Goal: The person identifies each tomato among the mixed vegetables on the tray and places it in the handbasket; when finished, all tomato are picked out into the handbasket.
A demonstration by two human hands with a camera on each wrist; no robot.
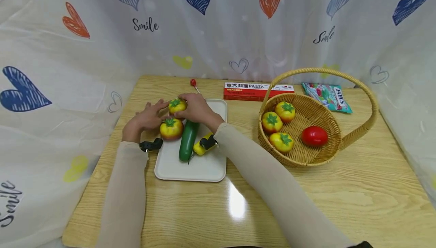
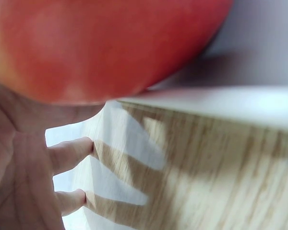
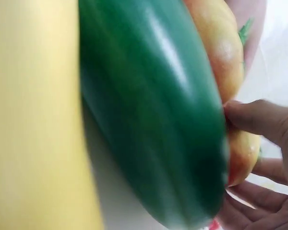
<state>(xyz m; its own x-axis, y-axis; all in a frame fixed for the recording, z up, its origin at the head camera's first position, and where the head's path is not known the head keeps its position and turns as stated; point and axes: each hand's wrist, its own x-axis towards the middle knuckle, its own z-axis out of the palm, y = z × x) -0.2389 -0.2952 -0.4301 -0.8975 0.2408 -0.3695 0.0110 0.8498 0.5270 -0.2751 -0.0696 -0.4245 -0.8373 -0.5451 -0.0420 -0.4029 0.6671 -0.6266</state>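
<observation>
The person's right hand [image 1: 198, 108] gripped the far yellow-and-red tomato [image 1: 177, 106], thumb on one side and fingers curled round the other, at the far left of a white tray [image 1: 212, 170]. The left hand [image 1: 148, 118] lay at the tomatoes' left side, its fingers extended and spread, the forefinger reaching the far tomato and the thumb close by the near tomato [image 1: 171, 130]. That second tomato sat just in front of the first, both with green leafy tops. Right beside them a dark green cucumber [image 1: 188, 144] lay lengthwise on the tray, its far end beneath the right hand. A yellow item [image 1: 199, 149], partly hidden by the right wrist, lay to the cucumber's right. Beyond the tray was a red lollipop [image 1: 193, 82]; farther right, a red-and-white pasta box [image 1: 238, 93] stood behind a wicker basket [image 1: 332, 157] with a tall handle. The basket held three more yellow tomatoes [image 1: 281, 142] and one smooth red oval item [image 1: 315, 136]. A turquoise Fox's candy bag [image 1: 328, 97] lay behind it on the wooden table [image 1: 190, 214].
</observation>
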